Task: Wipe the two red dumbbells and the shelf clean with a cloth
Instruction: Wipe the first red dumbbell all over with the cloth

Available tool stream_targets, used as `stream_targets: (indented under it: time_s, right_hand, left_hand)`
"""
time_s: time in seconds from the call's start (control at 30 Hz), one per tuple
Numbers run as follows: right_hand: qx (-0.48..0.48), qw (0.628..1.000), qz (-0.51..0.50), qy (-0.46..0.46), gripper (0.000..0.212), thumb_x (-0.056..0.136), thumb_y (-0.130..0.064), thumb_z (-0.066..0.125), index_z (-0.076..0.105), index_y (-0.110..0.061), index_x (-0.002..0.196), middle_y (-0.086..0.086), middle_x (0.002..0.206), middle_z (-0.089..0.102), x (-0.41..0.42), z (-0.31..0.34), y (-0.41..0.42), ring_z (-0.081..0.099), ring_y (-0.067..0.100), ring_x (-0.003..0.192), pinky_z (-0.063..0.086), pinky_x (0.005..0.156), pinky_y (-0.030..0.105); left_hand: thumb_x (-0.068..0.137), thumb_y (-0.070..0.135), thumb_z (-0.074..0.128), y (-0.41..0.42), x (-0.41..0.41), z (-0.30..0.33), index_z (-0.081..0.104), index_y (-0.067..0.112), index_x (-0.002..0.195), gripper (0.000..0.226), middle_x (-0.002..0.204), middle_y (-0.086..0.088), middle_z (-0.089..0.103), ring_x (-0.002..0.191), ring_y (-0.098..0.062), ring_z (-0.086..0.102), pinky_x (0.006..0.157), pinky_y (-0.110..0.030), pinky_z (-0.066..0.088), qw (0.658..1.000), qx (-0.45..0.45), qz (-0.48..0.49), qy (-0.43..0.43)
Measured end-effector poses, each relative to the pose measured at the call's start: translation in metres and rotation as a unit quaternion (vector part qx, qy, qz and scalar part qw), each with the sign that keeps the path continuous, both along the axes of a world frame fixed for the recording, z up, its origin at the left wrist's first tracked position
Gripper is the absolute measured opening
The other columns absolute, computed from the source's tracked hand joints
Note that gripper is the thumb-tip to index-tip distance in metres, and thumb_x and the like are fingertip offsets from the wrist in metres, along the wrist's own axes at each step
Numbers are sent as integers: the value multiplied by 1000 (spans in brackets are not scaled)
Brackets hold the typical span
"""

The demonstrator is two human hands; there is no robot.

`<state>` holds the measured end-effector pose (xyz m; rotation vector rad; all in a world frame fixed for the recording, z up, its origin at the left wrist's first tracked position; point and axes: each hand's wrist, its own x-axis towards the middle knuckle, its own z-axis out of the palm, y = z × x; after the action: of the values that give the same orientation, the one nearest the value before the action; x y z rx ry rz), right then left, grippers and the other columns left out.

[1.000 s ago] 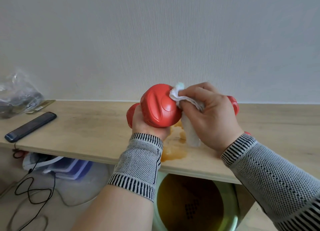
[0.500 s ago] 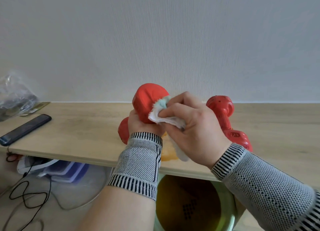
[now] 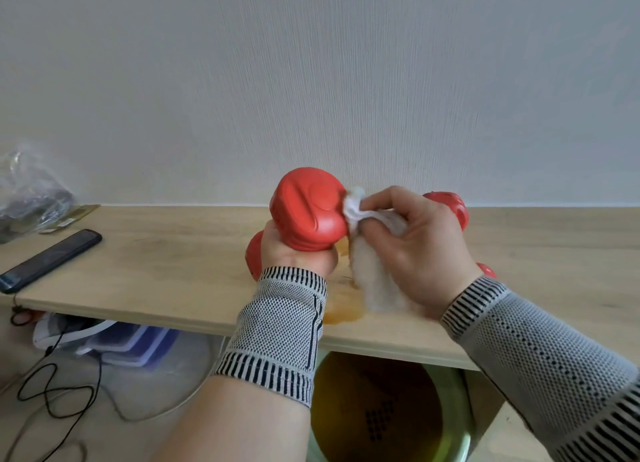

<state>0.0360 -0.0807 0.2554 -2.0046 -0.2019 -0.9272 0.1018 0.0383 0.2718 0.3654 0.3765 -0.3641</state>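
My left hand (image 3: 294, 259) grips the handle of a red dumbbell (image 3: 310, 214) and holds it tilted above the wooden shelf (image 3: 166, 267), its big end facing me. My right hand (image 3: 415, 250) pinches a white cloth (image 3: 372, 274) against the right side of that end; the cloth's tail hangs down toward the shelf. A second red dumbbell (image 3: 453, 207) lies on the shelf behind my right hand, mostly hidden. An orange-brown wet stain (image 3: 343, 314) spreads on the shelf below the cloth.
A black phone (image 3: 48, 260) lies at the shelf's left end, beside a clear plastic bag (image 3: 29, 193). Under the shelf stand a green basin of brownish water (image 3: 381, 413), stacked plastic trays (image 3: 124, 344) and a black cable (image 3: 52, 396). A white wall rises behind.
The dumbbell's big end has turned back toward me and risen slightly. My right hand with the cloth has moved from the front of that end to its right side.
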Motion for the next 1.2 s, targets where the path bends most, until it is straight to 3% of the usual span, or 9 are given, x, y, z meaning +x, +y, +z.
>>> stream_targets:
  time_s: [0.2,0.3,0.37,0.6,0.77,0.87,0.97,1.07,1.2]
  right_hand:
    - [-10,999,-12,-31,15,80,-20,62,69,-22,93,-12,88,63,-2,3,3,61,3,85,47,79,14]
    - [-121,988,-4,-100,19,79,-7,64,72,-13,96,2,98,63,-9,2,13,62,20,88,51,79,33]
    - [-187,975,-4,-120,22,76,-4,64,73,-13,94,7,97,63,-13,-1,19,60,26,83,49,76,36]
    - [-91,992,-38,-83,19,81,-9,64,73,-14,96,1,100,63,-3,8,2,64,14,89,51,79,27]
    - [-190,975,-18,-114,25,75,-2,63,71,-10,98,8,103,63,-11,-4,16,58,27,86,48,79,32]
    - [-218,969,-19,-116,26,77,-2,58,72,-10,98,7,103,65,-8,-3,10,55,27,85,44,80,27]
    - [-139,987,-52,-58,26,80,-3,56,70,-14,100,1,101,66,0,1,-2,59,24,90,43,81,26]
    - [-108,991,-78,-23,24,83,-8,52,68,-17,99,-7,91,63,0,6,-8,60,22,87,39,77,21]
    - [-223,972,-19,-74,23,81,-10,51,69,-14,94,-4,93,68,-12,15,2,53,20,85,40,77,24]
  left_hand:
    - [92,21,46,-4,1,-4,63,12,88,19,63,-9,71,74,-25,62,64,-31,48,996,65,-32,-47]
    - [74,21,57,1,9,-15,62,18,112,39,91,-1,69,77,-22,64,66,-27,56,993,53,-75,-79]
    - [65,19,59,2,17,-24,57,23,112,47,89,1,62,66,-20,65,62,-30,58,991,77,-77,-79]
    - [73,23,69,-5,23,-28,68,18,114,41,106,-1,74,89,-26,73,69,-38,58,985,156,-65,-20]
    - [21,27,86,9,36,-38,63,19,123,104,118,0,68,99,-23,68,82,-37,54,977,188,-69,-76]
    - [52,24,73,9,29,-33,68,18,115,64,116,5,69,97,-22,70,77,-37,56,979,190,-59,-42]
    - [76,19,66,0,19,-27,65,14,76,5,77,0,67,81,-22,67,79,-36,51,969,238,6,-62]
    - [85,13,60,-8,10,-18,55,13,63,22,52,1,53,55,-18,53,64,-34,46,955,270,30,-122]
    - [82,14,59,-2,9,-17,55,13,61,21,55,-3,51,59,-22,54,62,-34,45,925,343,37,-160]
